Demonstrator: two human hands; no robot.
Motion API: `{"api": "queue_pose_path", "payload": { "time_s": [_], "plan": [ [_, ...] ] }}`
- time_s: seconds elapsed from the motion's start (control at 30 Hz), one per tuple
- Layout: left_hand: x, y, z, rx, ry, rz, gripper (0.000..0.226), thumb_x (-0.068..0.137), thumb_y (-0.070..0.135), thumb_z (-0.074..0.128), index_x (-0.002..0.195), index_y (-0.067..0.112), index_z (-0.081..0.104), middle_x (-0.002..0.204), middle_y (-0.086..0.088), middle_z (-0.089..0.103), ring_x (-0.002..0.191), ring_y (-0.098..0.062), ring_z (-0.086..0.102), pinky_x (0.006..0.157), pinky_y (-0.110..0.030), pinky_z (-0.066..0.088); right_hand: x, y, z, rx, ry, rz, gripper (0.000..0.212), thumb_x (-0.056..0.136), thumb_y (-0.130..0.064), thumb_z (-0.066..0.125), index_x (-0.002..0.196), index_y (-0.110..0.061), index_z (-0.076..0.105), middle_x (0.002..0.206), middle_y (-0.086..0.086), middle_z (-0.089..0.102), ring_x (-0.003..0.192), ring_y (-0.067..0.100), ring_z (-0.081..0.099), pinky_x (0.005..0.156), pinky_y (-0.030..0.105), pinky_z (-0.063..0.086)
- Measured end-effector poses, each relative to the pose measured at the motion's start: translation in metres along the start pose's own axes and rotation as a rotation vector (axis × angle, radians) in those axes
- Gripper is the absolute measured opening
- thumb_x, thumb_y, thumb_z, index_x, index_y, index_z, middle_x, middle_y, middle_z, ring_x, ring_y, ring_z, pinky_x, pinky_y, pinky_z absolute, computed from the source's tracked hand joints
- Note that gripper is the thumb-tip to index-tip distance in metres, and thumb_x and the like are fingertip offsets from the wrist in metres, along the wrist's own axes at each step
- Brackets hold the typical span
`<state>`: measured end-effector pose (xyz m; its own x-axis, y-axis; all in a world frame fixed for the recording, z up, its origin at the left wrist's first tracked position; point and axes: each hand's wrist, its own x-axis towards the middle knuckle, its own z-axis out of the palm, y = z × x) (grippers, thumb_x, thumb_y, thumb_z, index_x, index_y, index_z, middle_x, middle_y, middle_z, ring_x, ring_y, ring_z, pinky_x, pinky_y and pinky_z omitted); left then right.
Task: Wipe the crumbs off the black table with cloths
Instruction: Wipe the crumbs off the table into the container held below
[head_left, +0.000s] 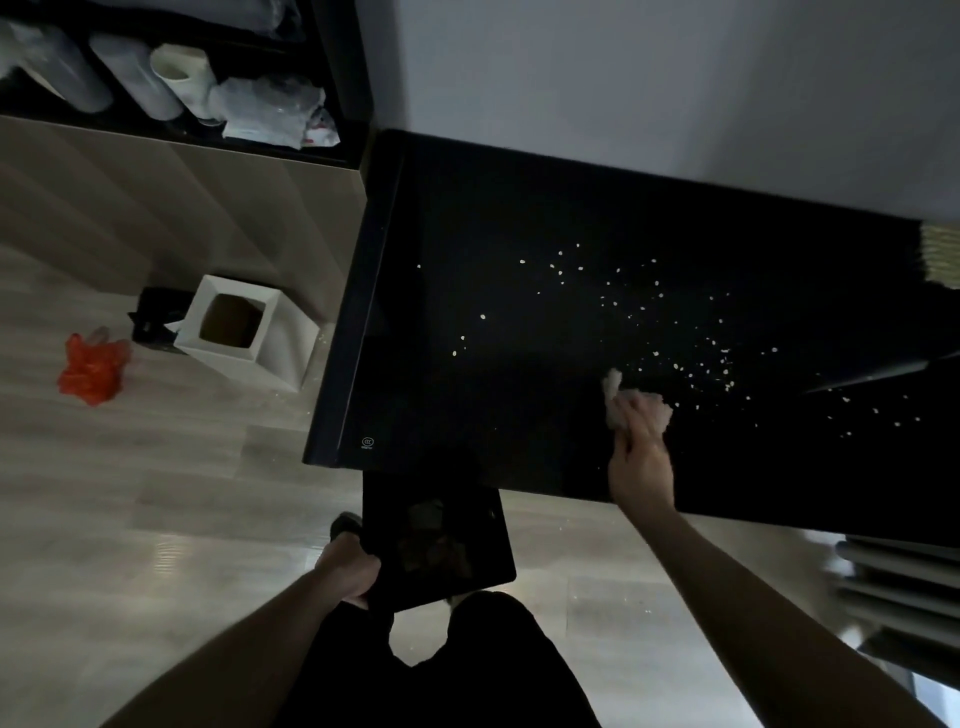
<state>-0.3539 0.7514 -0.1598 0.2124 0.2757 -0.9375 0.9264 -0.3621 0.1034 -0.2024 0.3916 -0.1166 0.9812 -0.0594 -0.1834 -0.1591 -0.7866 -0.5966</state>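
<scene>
- Black table (519, 218) with a glossy top takes up the middle and right of the view, and pale crumbs (660, 322) are scattered all over it, mostly beyond and to the right of the right hand's grip.
- right hand (640, 457) is reached out over the near edge, forearm stretched long and straight, fingers curled down around a crumpled whitish cloth (631, 400) that's pressed on the tabletop. So that grip is closed on the cloth.
- A few stray crumbs sit well to the left of the cloth, and the thickest patch is just past it on the far right.
- left hand (349, 569) is low, below the table's near edge, fist wrapped round the left rim of a black tray (441, 545). The tray sits just under the edge, near the corner, tilted a bit, with some dim bits on it that I can't make out.
- Only writing I can spot is a small pale logo mark (368, 442) at the table's near-left corner, too tiny to read properly.
- Left of the cloth there's a big stretch of bare tabletop running to the left edge. Off that edge is pale floor with a white square bin (291, 343) and an orange bag (91, 366) well apart from both hands.
</scene>
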Motion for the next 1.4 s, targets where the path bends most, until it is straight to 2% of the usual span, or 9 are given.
{"api": "queue_pose_path", "payload": {
  "time_s": [0.13, 0.3, 0.47, 0.57, 0.7, 0.97, 1.07, 1.23, 1.4],
  "plan": [
    [0.008, -0.006, 0.001, -0.015, -0.015, 0.000, 0.031, 0.088, 0.001, 0.050, 0.117, -0.002, 0.059, 0.109, -0.025, 0.067, 0.084, -0.041, 0.074, 0.056, -0.050, 0.066, -0.024, -0.004, 0.058, -0.177, -0.091, 0.163, 0.059, 0.108, -0.018, 0.044, 0.162, -0.038, 0.032, 0.175, -0.004, 0.013, 0.163, 0.028, -0.001, 0.125, 0.065, 0.001],
    [0.031, -0.021, 0.002, 0.028, 0.003, 0.017, 0.038, 0.077, 0.010, 0.052, 0.112, 0.001, 0.065, 0.101, -0.022, 0.072, 0.084, -0.039, 0.075, 0.057, -0.048, 0.066, -0.041, -0.063, 0.108, -0.096, -0.168, 0.065, 0.060, 0.104, -0.018, 0.050, 0.159, -0.038, 0.038, 0.174, -0.009, 0.011, 0.163, 0.023, -0.004, 0.124, 0.059, -0.011],
    [0.005, -0.004, -0.004, 0.039, 0.027, 0.019, 0.027, 0.085, 0.006, 0.053, 0.109, -0.001, 0.065, 0.101, -0.022, 0.070, 0.087, -0.039, 0.074, 0.058, -0.051, 0.066, -0.073, -0.097, 0.126, 0.024, -0.404, -0.225, 0.045, 0.106, -0.019, 0.046, 0.146, -0.039, 0.055, 0.164, -0.013, 0.041, 0.156, 0.011, 0.026, 0.131, 0.044, 0.015],
    [0.000, 0.002, -0.005, 0.019, 0.030, -0.004, 0.028, 0.091, 0.003, 0.053, 0.117, -0.004, 0.060, 0.112, -0.026, 0.065, 0.088, -0.042, 0.071, 0.051, -0.049, 0.064, -0.081, -0.110, 0.110, 0.178, -0.514, -0.137, 0.043, 0.107, -0.020, 0.046, 0.143, -0.040, 0.056, 0.131, -0.006, 0.069, 0.112, 0.010, 0.066, 0.098, 0.032, 0.052],
    [-0.005, 0.004, -0.010, 0.035, 0.042, 0.010, 0.019, 0.090, 0.002, 0.053, 0.108, -0.002, 0.060, 0.094, -0.020, 0.065, 0.066, -0.029, 0.066, 0.044, -0.037, 0.060, -0.066, -0.124, 0.075, 0.338, -0.478, -0.051, 0.040, 0.108, -0.016, 0.048, 0.141, -0.036, 0.059, 0.102, -0.012, 0.072, 0.072, -0.006, 0.062, 0.068, 0.011, 0.045],
    [-0.005, 0.002, -0.010, 0.117, 0.036, 0.050, 0.019, 0.088, 0.005, 0.051, 0.105, 0.004, 0.058, 0.085, -0.011, 0.067, 0.068, -0.026, 0.070, 0.051, -0.030, 0.059, 0.064, -0.163, 0.026, 0.407, -0.137, -0.163, 0.039, 0.110, -0.019, 0.045, 0.142, -0.038, 0.058, 0.122, -0.014, 0.072, 0.106, -0.002, 0.068, 0.091, 0.015, 0.053],
    [0.007, -0.007, -0.008, 0.098, 0.039, 0.045, 0.034, 0.078, 0.013, 0.052, 0.108, 0.003, 0.063, 0.107, -0.022, 0.074, 0.096, -0.040, 0.075, 0.081, -0.045, 0.065, 0.121, -0.160, 0.046, 0.252, -0.198, -0.228, 0.049, 0.110, -0.015, 0.041, 0.152, -0.039, 0.046, 0.153, -0.008, 0.054, 0.133, 0.016, 0.058, 0.112, 0.030, 0.047],
    [0.038, -0.026, -0.001, 0.036, 0.039, 0.016, 0.058, 0.065, 0.020, 0.045, 0.117, 0.006, 0.067, 0.104, -0.017, 0.074, 0.090, -0.038, 0.076, 0.081, -0.048, 0.066, 0.168, -0.136, 0.100, -0.243, -0.432, -0.386, 0.047, 0.108, -0.023, 0.038, 0.153, -0.032, 0.045, 0.164, 0.002, 0.036, 0.156, 0.032, 0.024, 0.125, 0.060, 0.023],
    [0.016, -0.011, -0.004, 0.031, 0.026, 0.016, 0.053, 0.070, 0.017, 0.045, 0.117, 0.001, 0.065, 0.105, -0.021, 0.073, 0.090, -0.041, 0.076, 0.080, -0.047, 0.066, 0.116, -0.124, 0.121, -0.385, -0.462, -0.461, 0.055, 0.106, -0.030, 0.035, 0.160, -0.042, 0.033, 0.174, -0.008, 0.017, 0.162, 0.029, 0.006, 0.128, 0.057, 0.014]
  ]
}}
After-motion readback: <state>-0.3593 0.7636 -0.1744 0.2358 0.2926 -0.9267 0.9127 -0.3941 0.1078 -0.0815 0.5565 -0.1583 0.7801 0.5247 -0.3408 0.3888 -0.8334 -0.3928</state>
